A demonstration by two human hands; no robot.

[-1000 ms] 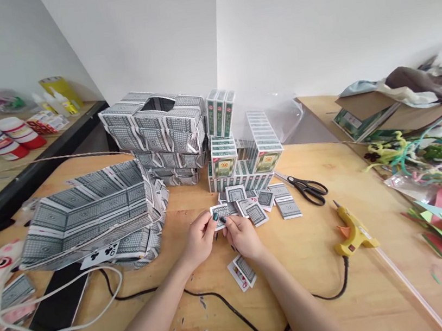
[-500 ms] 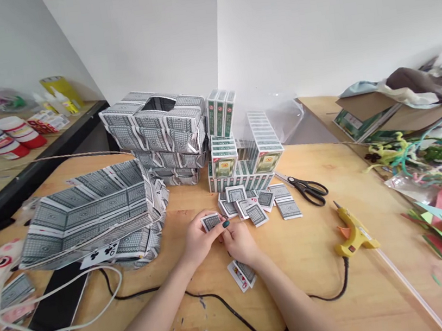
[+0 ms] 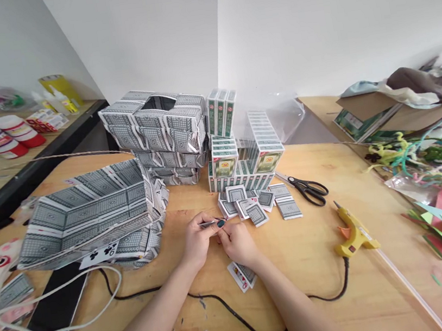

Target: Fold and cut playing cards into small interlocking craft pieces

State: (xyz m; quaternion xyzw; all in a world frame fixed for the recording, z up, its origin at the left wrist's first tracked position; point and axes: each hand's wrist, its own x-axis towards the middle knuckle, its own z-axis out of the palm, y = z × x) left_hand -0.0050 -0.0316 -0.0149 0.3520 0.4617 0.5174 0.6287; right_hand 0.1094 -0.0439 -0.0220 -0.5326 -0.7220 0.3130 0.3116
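Between my two hands is a playing card (image 3: 208, 223), now seen nearly edge-on. My left hand (image 3: 197, 241) is closed on it, thumb on top. My right hand (image 3: 238, 241) is closed against the left fingertips at the card's right end; its fingers are curled and partly hidden. Under my right wrist lie a face-up card (image 3: 238, 277) and a patterned card partly covered by the hand. Just beyond my hands, loose playing cards (image 3: 256, 214) lie in a heap, with a joined pair of cards (image 3: 287, 201) to their right.
Behind stand boxed card decks (image 3: 240, 157) and a box made of folded cards (image 3: 157, 122). An open card-covered tray (image 3: 96, 210) and a phone (image 3: 42, 327) are at left. Scissors (image 3: 306, 189) and a yellow glue gun (image 3: 352, 232) lie at right; its black cord (image 3: 232, 306) crosses in front.
The card in my left hand has tipped from showing its patterned back to nearly edge-on. Both hands stay together in about the same place.
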